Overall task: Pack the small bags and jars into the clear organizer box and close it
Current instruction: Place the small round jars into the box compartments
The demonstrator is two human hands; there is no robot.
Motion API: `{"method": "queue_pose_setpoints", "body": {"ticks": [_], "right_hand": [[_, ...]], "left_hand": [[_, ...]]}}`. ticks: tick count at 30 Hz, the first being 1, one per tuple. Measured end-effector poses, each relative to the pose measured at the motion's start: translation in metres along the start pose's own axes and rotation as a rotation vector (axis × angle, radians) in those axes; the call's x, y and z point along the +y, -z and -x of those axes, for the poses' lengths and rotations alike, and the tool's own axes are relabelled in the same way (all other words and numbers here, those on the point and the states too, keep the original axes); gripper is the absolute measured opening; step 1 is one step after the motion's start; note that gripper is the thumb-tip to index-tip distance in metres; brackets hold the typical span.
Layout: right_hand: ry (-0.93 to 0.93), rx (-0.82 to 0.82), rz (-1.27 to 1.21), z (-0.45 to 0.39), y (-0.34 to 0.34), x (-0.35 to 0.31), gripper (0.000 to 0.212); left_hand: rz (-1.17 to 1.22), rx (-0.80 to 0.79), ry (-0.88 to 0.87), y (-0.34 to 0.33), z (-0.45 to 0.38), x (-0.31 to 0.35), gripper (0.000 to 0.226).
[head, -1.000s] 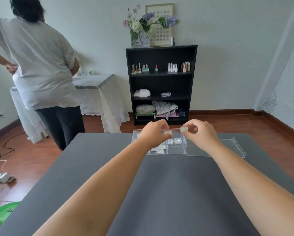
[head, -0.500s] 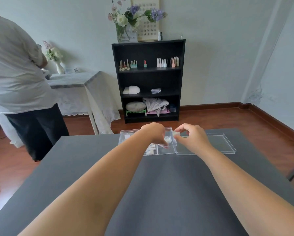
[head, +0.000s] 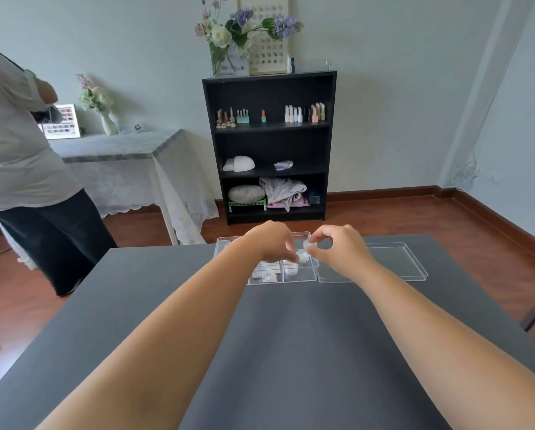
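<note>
Grey table (head: pixel 291 352): bare in front of me; I see nothing left loose on it.
Box (head: pixel 300 276): open at the far edge; jars and bags sit in its compartments.
Left hand (head: pixel 267 242): over the box, fingertips pinched on a jar (head: pixel 302 255).
Right hand (head: pixel 340 248): pinching a second jar (head: pixel 309 244) above the box.
Lid (head: pixel 393 262): flat just right of the box; I judge closing remains.

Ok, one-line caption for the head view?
Both hands lower small jars into the clear box, lid alongside.

Home nail studio: polish bottles (head: pixel 303 113) on black shelf (head: pixel 269 147), nail-colour chart (head: pixel 267 41)
</note>
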State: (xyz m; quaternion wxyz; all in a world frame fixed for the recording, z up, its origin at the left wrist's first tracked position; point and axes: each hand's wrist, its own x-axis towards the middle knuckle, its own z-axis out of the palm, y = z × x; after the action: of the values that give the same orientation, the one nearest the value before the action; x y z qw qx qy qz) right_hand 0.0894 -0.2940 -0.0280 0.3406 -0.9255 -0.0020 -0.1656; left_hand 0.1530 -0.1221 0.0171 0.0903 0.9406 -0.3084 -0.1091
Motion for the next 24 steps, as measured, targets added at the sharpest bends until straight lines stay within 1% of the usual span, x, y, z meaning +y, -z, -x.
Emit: {"method": "queue_pose_setpoints", "body": {"ticks": [3, 6, 9, 12, 15, 24], "right_hand": [[0.015, -0.072, 0.037, -0.004, -0.001, -0.003, 0.011], [0.033, -0.155, 0.16, -0.01, 0.003, -0.012, 0.013], [0.092, -0.275, 0.36, -0.02, 0.006, -0.026, 0.013], [0.104, -0.392, 0.48, -0.027, 0.006, -0.037, 0.013], [0.085, -0.488, 0.471, -0.033, 0.007, -0.041, 0.017], [0.025, -0.553, 0.526, -0.039, 0.003, -0.044, 0.022]], "left_hand": [[0.159, 0.207, -0.025, -0.009, 0.021, -0.013, 0.011], [0.162, 0.421, 0.001, -0.035, 0.039, -0.025, 0.018], [0.115, 0.544, 0.064, -0.06, 0.052, -0.028, 0.025], [0.109, 0.633, 0.09, -0.077, 0.06, -0.027, 0.024], [0.121, 0.688, 0.097, -0.086, 0.064, -0.028, 0.023], [0.1, 0.777, 0.069, -0.098, 0.066, -0.03, 0.02]]}}
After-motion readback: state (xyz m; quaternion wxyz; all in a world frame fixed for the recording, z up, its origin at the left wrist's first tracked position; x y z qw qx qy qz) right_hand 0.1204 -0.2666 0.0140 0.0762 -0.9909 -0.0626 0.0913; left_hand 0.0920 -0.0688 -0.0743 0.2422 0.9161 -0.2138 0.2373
